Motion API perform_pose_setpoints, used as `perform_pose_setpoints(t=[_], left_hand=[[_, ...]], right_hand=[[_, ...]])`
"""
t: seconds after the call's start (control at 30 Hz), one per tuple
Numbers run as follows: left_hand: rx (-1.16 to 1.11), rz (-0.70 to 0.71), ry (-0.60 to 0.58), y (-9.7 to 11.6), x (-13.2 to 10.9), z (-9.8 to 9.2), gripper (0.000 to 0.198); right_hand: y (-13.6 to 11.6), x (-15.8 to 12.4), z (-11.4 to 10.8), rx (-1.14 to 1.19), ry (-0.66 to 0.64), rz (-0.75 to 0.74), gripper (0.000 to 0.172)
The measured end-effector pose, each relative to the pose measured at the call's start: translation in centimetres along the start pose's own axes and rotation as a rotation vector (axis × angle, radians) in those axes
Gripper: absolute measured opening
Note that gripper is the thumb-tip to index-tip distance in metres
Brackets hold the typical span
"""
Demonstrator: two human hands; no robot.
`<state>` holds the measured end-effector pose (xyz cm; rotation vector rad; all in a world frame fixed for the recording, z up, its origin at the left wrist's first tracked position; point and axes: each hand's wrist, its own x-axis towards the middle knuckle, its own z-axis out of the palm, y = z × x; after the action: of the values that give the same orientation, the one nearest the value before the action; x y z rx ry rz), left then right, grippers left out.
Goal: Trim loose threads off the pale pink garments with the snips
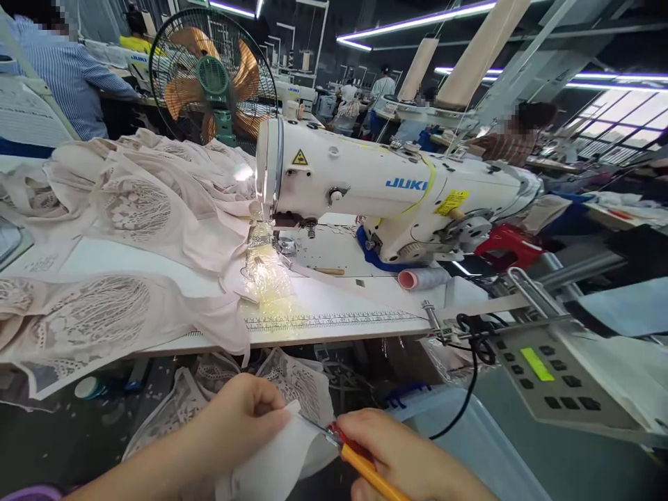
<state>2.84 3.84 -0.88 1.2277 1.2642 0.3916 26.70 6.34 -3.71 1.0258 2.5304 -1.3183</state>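
Note:
Below the table's front edge, my left hand point(237, 421) pinches the edge of a pale cloth piece point(279, 456) between thumb and fingers. The cloth hangs down from that grip, and cream lace bra parts point(300, 379) show behind it. My right hand point(401, 449) is closed round a pair of scissors point(362, 470) with orange and red handles. Their metal blades point left and touch or nearly touch the cloth close to my left fingertips. Whether the blades are apart cannot be made out.
A white JUKI sewing machine point(355, 174) stands on the table point(334, 334), which bears a printed ruler. Lace bras point(130, 209) are heaped left of it. A fan point(213, 76) stands behind. A control box point(558, 376) and a plastic bin point(470, 431) are on the right. Other people sit farther back.

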Motion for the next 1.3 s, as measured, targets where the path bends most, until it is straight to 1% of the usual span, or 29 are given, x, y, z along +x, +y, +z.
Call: perform_pose_setpoints(t=[0.07, 0.17, 0.27, 0.4, 0.5, 0.63, 0.73, 0.93, 1.1, 1.3], left_hand=[[-0.017, 0.001, -0.011, -0.2, 0.1, 0.0, 0.02], [-0.038, -0.015, -0.032, -0.2, 0.1, -0.2, 0.022], [-0.066, -0.036, -0.051, -0.1, 0.0, -0.4, 0.024], [-0.104, -0.041, -0.061, -0.3, 0.0, -0.5, 0.019], [-0.136, -0.046, -0.071, -0.4, 0.1, -0.5, 0.018], [-0.128, -0.031, -0.081, -0.1, 0.0, -0.6, 0.02], [-0.119, -0.015, -0.096, 0.2, 0.0, -0.7, 0.021], [-0.117, -0.029, -0.096, 0.4, 0.1, -0.7, 0.02], [-0.111, -0.031, -0.111, 0.1, 0.1, -0.5, 0.017], [-0.093, -0.031, -0.133, -0.4, 0.2, -0.6, 0.018]], right_hand=[[-0.2, 0.0, 0.0, -0.025, 0.004, 0.015, 0.047], [-0.2, 0.1, -0.3, -0.02, -0.007, 0.001, 0.05], [-0.1, 0.0, -0.5, 0.014, -0.028, -0.013, 0.051], [0.0, -0.2, -0.7, 0.089, -0.054, 0.005, 0.049], [-0.4, -0.4, -0.7, 0.09, -0.041, 0.013, 0.05], [-1.0, -0.7, -0.9, 0.041, -0.017, 0.012, 0.047], [-1.5, -0.8, -1.1, 0.033, 0.013, 0.043, 0.045], [-1.7, -0.8, -0.5, 0.154, 0.013, 0.147, 0.042], [-1.3, -0.7, 0.4, 0.111, 0.029, 0.191, 0.043], [-1.3, -0.6, 0.3, 0.052, 0.037, 0.207, 0.046]])
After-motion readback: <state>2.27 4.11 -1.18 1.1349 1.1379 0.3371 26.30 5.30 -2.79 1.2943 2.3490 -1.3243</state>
